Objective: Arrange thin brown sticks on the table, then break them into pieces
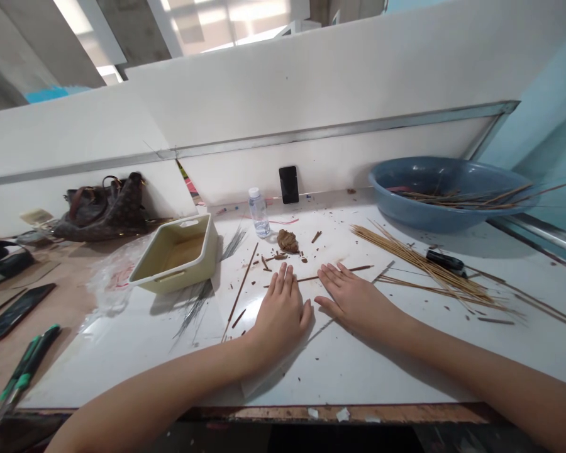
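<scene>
Both hands lie flat on the white tabletop, fingers stretched forward and palms down. Under the fingertips of my left hand [283, 308] and my right hand [353, 296] runs a thin brown stick [306, 279]. It shows between the hands and out past the right fingers. Just beyond the fingers sits a brown, clay-like lump [287, 241], with crumbs and short brown bits scattered around it. A longer thin brown stick [240, 289] lies slanted left of my left hand. A metal ruler-like strip [323, 332] passes partly beneath my right hand.
A pale green basin [170, 280] stands left, near thin dark wires [195, 305]. Behind are a clear bottle [259, 214] and an upright phone [289, 184]. Right are tan sticks [419, 264], a black-handled tool [446, 261] and a blue tub [434, 217]. Green-handled pliers [31, 362] lie far left.
</scene>
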### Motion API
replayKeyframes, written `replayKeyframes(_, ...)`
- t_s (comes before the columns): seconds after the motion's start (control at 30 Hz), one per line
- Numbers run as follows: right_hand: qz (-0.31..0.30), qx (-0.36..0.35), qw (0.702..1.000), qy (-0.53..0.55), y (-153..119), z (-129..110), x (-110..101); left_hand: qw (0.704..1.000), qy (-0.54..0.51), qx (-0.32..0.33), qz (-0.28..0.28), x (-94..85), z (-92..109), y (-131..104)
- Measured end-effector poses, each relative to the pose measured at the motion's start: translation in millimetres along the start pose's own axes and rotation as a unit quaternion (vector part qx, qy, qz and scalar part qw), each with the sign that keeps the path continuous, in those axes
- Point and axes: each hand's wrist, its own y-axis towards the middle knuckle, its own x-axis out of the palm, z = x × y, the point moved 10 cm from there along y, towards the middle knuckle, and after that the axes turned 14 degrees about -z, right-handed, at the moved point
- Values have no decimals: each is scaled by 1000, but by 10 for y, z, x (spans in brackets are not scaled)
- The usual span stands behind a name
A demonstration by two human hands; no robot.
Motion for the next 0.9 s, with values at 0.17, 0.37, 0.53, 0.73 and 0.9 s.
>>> replayKeyframes(0.17, 34, -11, 999, -8, -54, -92, -146, 1000, 1, 24, 4, -62, 76, -30)
replayKeyframes(0.37, -7, 18, 1000, -3, 14, 65, 32, 999, -14, -29, -43, 114, -72, 43)
replayKeyframes(0.53, -4, 6, 1000, -24, -24, -14, 20, 1000, 19, -9, -22, 32, 11, 2)
replayKeyframes(0.73, -13, 9, 999, -27, -101, -108, 55, 998, 53, 21, 12, -27, 121, -49)
replayKeyframes(0.9, -24, 4, 1000, 16, -46, 38, 118, 1000, 22, 0, -8, 38, 18, 10)
